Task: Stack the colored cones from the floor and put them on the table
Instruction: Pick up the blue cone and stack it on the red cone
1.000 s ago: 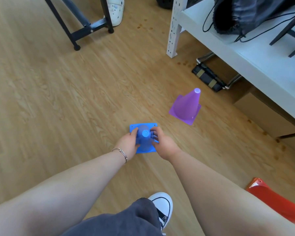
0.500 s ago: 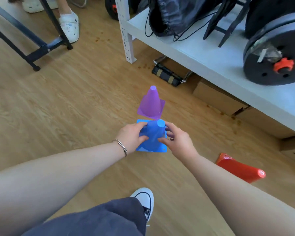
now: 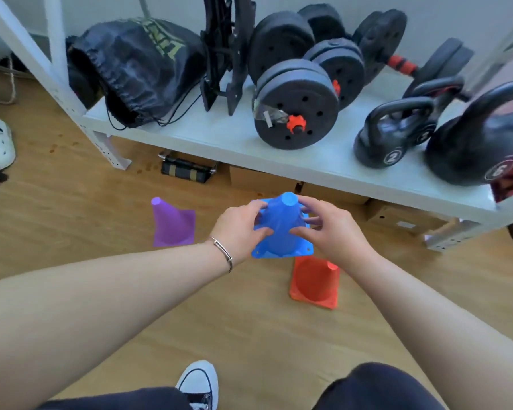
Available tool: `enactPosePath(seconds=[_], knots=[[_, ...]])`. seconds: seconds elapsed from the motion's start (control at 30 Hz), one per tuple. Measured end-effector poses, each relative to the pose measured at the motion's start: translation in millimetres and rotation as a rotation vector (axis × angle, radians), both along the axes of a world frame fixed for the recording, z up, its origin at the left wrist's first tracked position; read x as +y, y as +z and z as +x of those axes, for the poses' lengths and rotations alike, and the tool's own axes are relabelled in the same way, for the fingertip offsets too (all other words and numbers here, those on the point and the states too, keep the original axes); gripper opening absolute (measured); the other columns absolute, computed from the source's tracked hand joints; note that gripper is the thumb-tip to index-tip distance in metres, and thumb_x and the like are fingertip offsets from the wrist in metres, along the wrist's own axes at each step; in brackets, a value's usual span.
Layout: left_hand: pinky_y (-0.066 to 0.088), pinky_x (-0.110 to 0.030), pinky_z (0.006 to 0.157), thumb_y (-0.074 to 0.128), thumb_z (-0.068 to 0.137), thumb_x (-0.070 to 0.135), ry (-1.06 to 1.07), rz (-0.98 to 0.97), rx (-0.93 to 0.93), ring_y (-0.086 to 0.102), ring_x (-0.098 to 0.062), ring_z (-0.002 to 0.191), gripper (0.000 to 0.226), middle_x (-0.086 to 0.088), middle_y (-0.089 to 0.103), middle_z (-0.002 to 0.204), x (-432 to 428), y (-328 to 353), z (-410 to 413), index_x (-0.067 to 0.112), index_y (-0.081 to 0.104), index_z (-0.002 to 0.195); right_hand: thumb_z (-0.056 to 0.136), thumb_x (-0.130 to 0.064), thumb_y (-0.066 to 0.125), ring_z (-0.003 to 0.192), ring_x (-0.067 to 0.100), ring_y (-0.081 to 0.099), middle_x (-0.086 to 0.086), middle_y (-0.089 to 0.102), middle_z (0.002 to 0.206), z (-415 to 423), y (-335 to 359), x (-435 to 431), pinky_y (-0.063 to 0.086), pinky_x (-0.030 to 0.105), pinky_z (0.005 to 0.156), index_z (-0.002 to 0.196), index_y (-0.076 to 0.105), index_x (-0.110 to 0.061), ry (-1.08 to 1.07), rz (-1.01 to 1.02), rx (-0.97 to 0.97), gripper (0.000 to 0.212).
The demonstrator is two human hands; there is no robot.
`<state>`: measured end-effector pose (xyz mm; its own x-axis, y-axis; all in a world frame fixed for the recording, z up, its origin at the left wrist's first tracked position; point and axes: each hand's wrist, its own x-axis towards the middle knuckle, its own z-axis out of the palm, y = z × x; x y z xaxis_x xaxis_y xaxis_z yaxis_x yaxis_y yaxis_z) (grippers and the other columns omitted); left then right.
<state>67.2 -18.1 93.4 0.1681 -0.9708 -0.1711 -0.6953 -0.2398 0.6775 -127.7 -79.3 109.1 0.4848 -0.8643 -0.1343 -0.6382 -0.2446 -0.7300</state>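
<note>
From my head camera, looking down: I hold the blue cone [image 3: 282, 229] between both hands, lifted clear of the wooden floor [image 3: 86, 202], its tip pointing up and away from me. My left hand [image 3: 239, 229] curls around the cone's left flank, thumb low on the front and fingers wrapped toward the tip; a thin bracelet [image 3: 224, 253] sits on that wrist. My right hand [image 3: 330, 232] grips the right flank the same way, thumb pressed on the front wall and fingers spread behind it. Both hands are closed on the cone, neither fully clenched.

Just under the blue cone's square base, the orange cone [image 3: 316, 281] stands on the floor, its top hidden behind the blue base. The purple cone [image 3: 172, 224] stands upright on the floor to the left, apart from my hands.

Beyond them runs a low white shelf [image 3: 219, 134] holding a black drawstring bag [image 3: 137, 69], weight plates [image 3: 296, 105] and kettlebells [image 3: 394, 131]. My sneaker [image 3: 197, 383] shows at the bottom edge.
</note>
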Motion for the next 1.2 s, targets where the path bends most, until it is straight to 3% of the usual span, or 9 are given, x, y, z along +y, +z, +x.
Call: enactPosePath(seconds=[0.23, 0.4, 0.6, 0.8, 1.2], knots=[[0.050, -0.037, 0.100, 0.067, 0.086, 0.023, -0.157, 0.078, -0.025, 0.062, -0.017, 0.116, 0.054, -0.003, 0.066, 0.126, -27.9, -21.5, -75.8, 0.022, 0.049, 0.137, 0.077, -0.030, 0.077, 0.097, 0.012, 0.068, -0.004, 0.064, 0.118, -74.0, -17.6, -3.8, 0.054, 0.031, 0.089, 0.128, 0.055, -0.039, -0.153, 0.076, 0.077, 0.056], [0.051, -0.035, 0.099, 0.066, 0.086, 0.018, -0.139, 0.175, 0.027, 0.064, -0.015, 0.112, 0.053, 0.000, 0.066, 0.125, -28.5, -61.4, -96.1, 0.024, 0.051, 0.136, 0.081, -0.030, 0.074, 0.102, 0.016, 0.065, -0.003, 0.061, 0.120, -90.2, -58.6, 4.8, 0.058, 0.037, 0.083, 0.130, 0.052, -0.037, -0.207, 0.156, 0.102, 0.054], [0.051, -0.038, 0.098, 0.065, 0.084, 0.018, -0.178, 0.257, -0.064, 0.063, -0.020, 0.115, 0.053, -0.002, 0.068, 0.123, -23.1, -118.1, -111.2, 0.022, 0.051, 0.134, 0.080, -0.027, 0.074, 0.109, 0.019, 0.062, 0.000, 0.062, 0.123, -95.0, -113.6, 15.6, 0.052, 0.042, 0.094, 0.131, 0.052, -0.030, -0.220, 0.217, 0.162, 0.056], [0.050, -0.036, 0.097, 0.065, 0.085, 0.020, -0.206, 0.288, -0.115, 0.063, -0.022, 0.115, 0.052, -0.003, 0.067, 0.124, -18.4, -159.5, -125.1, 0.020, 0.049, 0.135, 0.079, -0.025, 0.075, 0.109, 0.019, 0.062, 0.001, 0.062, 0.123, -106.3, -155.7, 21.4, 0.052, 0.041, 0.094, 0.129, 0.052, -0.029, -0.245, 0.269, 0.172, 0.056], [0.050, -0.037, 0.098, 0.064, 0.087, 0.018, -0.222, 0.312, -0.158, 0.062, -0.023, 0.115, 0.048, -0.004, 0.068, 0.123, -22.8, -173.5, -131.9, 0.017, 0.050, 0.133, 0.080, -0.023, 0.072, 0.109, 0.024, 0.062, 0.005, 0.065, 0.118, -107.1, -177.0, 16.3, 0.053, 0.044, 0.089, 0.127, 0.050, -0.024, -0.182, 0.226, 0.253, 0.052]])
